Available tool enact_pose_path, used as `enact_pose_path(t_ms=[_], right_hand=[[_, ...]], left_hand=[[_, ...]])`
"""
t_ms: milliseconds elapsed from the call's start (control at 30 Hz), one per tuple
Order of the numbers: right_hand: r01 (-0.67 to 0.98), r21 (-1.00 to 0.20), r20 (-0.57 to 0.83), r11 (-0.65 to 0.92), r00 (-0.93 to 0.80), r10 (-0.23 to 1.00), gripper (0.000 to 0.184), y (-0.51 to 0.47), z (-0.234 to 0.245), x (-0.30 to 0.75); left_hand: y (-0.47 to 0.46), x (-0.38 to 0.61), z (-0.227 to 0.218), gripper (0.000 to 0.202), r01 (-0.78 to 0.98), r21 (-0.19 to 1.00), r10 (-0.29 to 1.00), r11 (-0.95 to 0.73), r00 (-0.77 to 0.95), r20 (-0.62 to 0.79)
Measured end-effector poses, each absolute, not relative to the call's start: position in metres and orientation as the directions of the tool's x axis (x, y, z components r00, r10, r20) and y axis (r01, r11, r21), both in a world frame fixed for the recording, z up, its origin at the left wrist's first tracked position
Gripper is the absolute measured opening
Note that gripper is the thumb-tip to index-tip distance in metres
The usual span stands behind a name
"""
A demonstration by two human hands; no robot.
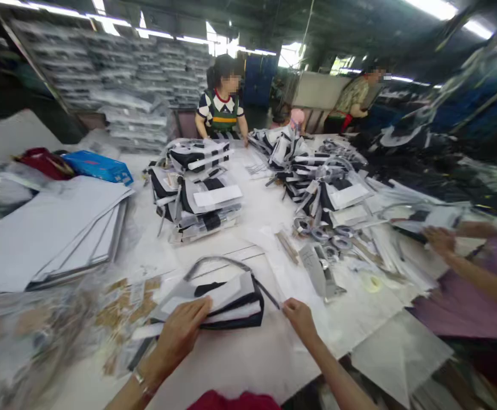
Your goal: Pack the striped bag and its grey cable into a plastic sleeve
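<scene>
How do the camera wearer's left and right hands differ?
The left hand rests on a black, white and grey handbag, while the right hand pinches its strap. The left hand has a band at the wrist; the right hand shows none. Both are ungloved.

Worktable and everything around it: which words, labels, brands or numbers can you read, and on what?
Nothing is readable.
Grey container: dark marks, too blurred to read.
Blue box: any print too blurred to read.
Brown and white pieces: any print too small to read.
Bag at the left hand: no legible text.
</scene>
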State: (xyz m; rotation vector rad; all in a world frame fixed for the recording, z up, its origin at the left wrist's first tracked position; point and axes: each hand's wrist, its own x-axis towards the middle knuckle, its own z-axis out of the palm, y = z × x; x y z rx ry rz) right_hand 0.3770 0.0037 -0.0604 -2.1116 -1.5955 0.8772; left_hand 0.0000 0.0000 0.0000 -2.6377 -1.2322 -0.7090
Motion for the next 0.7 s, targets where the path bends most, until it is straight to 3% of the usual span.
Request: enact_pose_path(t_ms=[167,300,467,533,633,700], right_hand=[[0.748,-0.657,-0.174,-0.094,-0.029,0.984,0.025,0.078,-0.057,0.354],[0.726,-0.675,-0.256,-0.130,-0.065,0.965,0.031,0.152,-0.060,0.335],[0.646,-0.722,-0.299,-0.250,0.034,0.953,0.063,0.238,-0.062,0.341],[0.534,-0.793,-0.262,-0.294,0.136,0.955,0.069,0.261,-0.060,0.359],[0.335,-0.888,-0.223,-0.313,0.282,0.933,0.066,0.270,-0.058,0.393],[0.374,-0.869,-0.253,-0.325,0.228,0.940,0.051,0.256,-0.059,0.413]], left_hand=[[-0.003,0.013,-0.006,0.059,0.750,0.055,0.689,-0.659,0.573,0.443],[-0.005,0.022,-0.007,0.059,0.787,0.049,0.726,-0.616,0.542,0.422],[-0.004,0.031,-0.002,0.054,0.815,0.052,0.756,-0.577,0.509,0.411],[-0.002,0.034,0.001,0.051,0.826,0.057,0.770,-0.561,0.496,0.402],[0.000,0.037,0.004,0.050,0.835,0.076,0.792,-0.545,0.484,0.371],[0.001,0.038,0.006,0.050,0.838,0.090,0.803,-0.538,0.476,0.360]])
